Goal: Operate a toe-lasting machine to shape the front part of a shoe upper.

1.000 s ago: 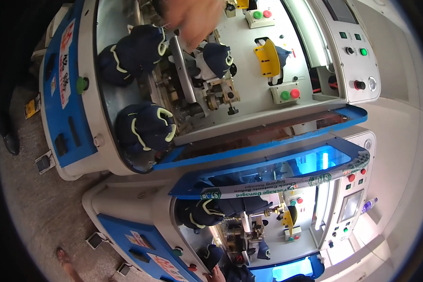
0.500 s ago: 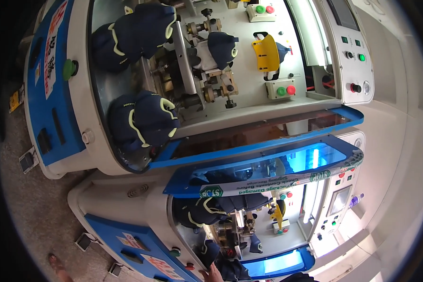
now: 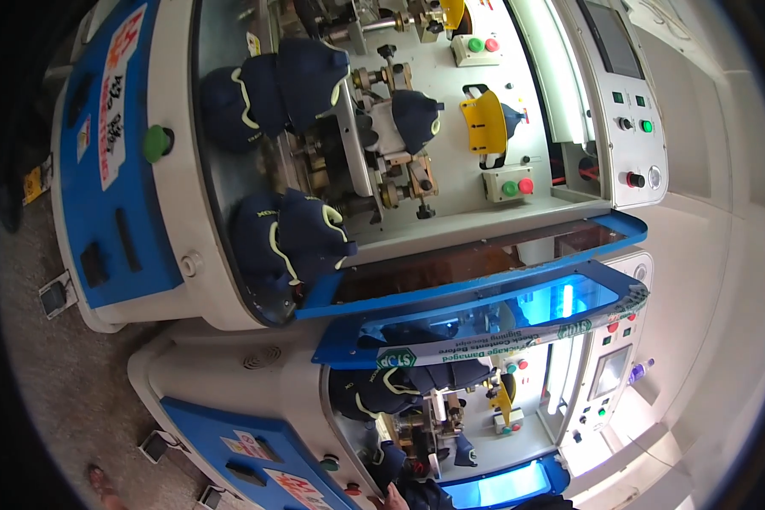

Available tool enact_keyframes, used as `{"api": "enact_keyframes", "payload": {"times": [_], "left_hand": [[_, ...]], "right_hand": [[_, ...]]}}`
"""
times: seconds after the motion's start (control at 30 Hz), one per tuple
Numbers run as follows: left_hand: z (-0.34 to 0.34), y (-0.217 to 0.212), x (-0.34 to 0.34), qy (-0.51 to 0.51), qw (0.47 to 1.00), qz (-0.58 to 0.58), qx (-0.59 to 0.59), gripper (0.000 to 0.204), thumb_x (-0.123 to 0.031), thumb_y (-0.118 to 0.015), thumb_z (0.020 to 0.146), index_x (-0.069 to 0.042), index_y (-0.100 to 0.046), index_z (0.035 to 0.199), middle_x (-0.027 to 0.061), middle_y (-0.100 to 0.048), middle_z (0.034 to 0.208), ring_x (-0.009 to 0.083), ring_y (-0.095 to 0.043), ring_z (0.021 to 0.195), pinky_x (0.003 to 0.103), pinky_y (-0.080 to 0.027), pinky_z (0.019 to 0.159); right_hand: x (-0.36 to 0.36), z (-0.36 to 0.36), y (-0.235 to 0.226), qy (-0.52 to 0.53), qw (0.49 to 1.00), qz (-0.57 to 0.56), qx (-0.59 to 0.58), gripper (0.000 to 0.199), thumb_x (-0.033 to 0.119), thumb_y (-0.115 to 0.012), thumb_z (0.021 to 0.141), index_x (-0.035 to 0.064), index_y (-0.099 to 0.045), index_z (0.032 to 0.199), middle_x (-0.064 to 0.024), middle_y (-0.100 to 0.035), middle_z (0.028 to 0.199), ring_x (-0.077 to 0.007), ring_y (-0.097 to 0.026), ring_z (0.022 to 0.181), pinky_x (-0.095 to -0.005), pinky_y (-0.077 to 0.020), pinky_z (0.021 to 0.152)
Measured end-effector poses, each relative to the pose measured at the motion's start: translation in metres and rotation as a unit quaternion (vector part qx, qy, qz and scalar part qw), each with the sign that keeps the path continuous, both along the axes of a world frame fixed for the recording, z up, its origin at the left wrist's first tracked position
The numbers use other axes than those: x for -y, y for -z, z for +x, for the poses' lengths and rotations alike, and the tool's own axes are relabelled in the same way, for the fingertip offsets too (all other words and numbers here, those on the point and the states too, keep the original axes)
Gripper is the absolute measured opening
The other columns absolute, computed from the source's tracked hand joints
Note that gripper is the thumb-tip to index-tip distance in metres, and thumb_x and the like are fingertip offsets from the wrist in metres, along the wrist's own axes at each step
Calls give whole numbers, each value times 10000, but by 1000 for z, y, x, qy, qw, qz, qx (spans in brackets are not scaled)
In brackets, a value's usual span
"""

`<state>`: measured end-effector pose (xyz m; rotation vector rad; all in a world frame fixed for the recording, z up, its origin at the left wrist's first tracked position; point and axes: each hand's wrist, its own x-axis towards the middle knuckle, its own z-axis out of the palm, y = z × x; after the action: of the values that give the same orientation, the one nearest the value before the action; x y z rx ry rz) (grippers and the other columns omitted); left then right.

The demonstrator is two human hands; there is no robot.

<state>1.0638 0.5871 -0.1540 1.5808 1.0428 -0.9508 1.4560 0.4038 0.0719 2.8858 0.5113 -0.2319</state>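
Neither of my hands shows. The scene lies sideways in the head view, with the floor at the left. Dark navy shoe uppers with pale yellow edging rest on the front ledge of the nearer machine: one pair of uppers (image 3: 314,81) above, another upper (image 3: 293,238) below. Deeper in, a navy upper (image 3: 416,119) sits over a white form between metal clamps. A yellow curved plate (image 3: 484,123) stands behind it, with dark fabric just beyond. At the lower edge, another person's hand (image 3: 393,499), partly cut off, is beside dark uppers at the second machine; its grip cannot be made out.
The nearer machine has a green knob (image 3: 155,143), a control panel (image 3: 633,110) and a blue-framed tinted guard (image 3: 484,259). Close alongside stands a second machine (image 3: 229,374) with more navy uppers (image 3: 382,391). Foot pedals (image 3: 57,296) and a person's foot (image 3: 102,484) are on the floor.
The view has shifted, so both machines appear farther right and slightly lower. The other person's hand stays at the lower edge. I see no upper change place on the nearer machine.
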Motion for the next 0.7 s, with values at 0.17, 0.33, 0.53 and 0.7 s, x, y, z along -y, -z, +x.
{"api": "enact_keyframes", "payload": {"times": [0.17, 0.33, 0.53, 0.7], "left_hand": [[-10, 5, 7, -44, 998, 28, 19, 682, -456, -451, 972, -94, -255, 1516, 156, -232, 1580, 357, -301, 1414, 564, -301, 1094], [-26, 15, 20, -71, 996, 54, 6, 705, -454, -474, 949, -73, -270, 1505, 179, -237, 1568, 385, -228, 1433, 625, -225, 1096], [-35, 60, 40, -74, 987, 139, 22, 805, -506, -485, 919, -17, -235, 1507, 246, -215, 1556, 464, -165, 1432, 752, -134, 1060], [-34, -6, -26, 44, 980, 194, 15, 670, -431, -491, 944, -57, -330, 1476, 187, -251, 1560, 386, -221, 1433, 634, -208, 1098]], "right_hand": [[32, 24, 11, -11, 1000, -9, -6, 720, 307, -651, 912, -10, -305, 1459, -259, -371, 1468, -395, -354, 1362, -408, -305, 1130], [-47, -21, -16, -27, 999, -37, -1, 674, 313, -641, 914, -20, -362, 1429, -256, -408, 1442, -409, -388, 1330, -421, -343, 1096], [-36, -17, -16, -159, 985, 70, 4, 625, 216, -670, 874, -4, -413, 1400, -253, -420, 1430, -408, -421, 1300, -437, -372, 1068], [-26, -7, -14, -184, 965, 188, -5, 654, 164, -697, 836, 5, -411, 1403, -238, -395, 1451, -422, -404, 1305, -450, -370, 1073]]}}
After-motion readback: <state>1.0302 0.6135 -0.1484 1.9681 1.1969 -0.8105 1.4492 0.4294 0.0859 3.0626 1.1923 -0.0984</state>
